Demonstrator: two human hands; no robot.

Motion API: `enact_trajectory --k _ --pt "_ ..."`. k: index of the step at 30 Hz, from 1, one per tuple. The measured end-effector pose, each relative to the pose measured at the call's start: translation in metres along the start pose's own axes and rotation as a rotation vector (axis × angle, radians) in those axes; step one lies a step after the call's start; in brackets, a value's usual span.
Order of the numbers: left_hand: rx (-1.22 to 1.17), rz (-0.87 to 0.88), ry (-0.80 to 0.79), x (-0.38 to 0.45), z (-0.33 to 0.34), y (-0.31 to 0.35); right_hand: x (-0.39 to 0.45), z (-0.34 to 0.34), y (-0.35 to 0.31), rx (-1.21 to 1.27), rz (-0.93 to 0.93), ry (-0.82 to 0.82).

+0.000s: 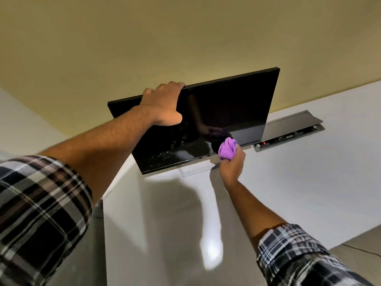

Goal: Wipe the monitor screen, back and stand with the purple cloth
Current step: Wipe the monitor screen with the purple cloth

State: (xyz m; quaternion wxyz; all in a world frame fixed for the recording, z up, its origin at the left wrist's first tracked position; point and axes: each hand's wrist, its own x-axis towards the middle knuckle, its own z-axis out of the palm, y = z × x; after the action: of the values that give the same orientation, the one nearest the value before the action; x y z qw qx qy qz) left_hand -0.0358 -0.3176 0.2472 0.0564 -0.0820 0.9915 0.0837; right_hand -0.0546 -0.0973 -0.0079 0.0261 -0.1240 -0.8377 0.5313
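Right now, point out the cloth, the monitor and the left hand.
cloth (227, 150), head view, on the bunched purple fabric.
monitor (226, 108), head view, on the dark screen.
left hand (164, 104), head view, on its back, gripping the top edge.

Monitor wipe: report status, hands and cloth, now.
Left hand grips monitor top edge. Right hand holds bunched purple cloth at screen's lower edge, near the logo. Smudges show lower left of screen. Nothing in the way.
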Motion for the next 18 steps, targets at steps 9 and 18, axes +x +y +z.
enact_trajectory --k 9,18 --pt "0.024 -0.014 0.016 0.004 0.003 0.001 -0.1 0.07 -0.021 0.002 -0.087 -0.199" --pt "0.055 0.019 0.04 -0.002 0.008 -0.001 -0.098 0.043 -0.03 -0.075 -0.262 -0.609"
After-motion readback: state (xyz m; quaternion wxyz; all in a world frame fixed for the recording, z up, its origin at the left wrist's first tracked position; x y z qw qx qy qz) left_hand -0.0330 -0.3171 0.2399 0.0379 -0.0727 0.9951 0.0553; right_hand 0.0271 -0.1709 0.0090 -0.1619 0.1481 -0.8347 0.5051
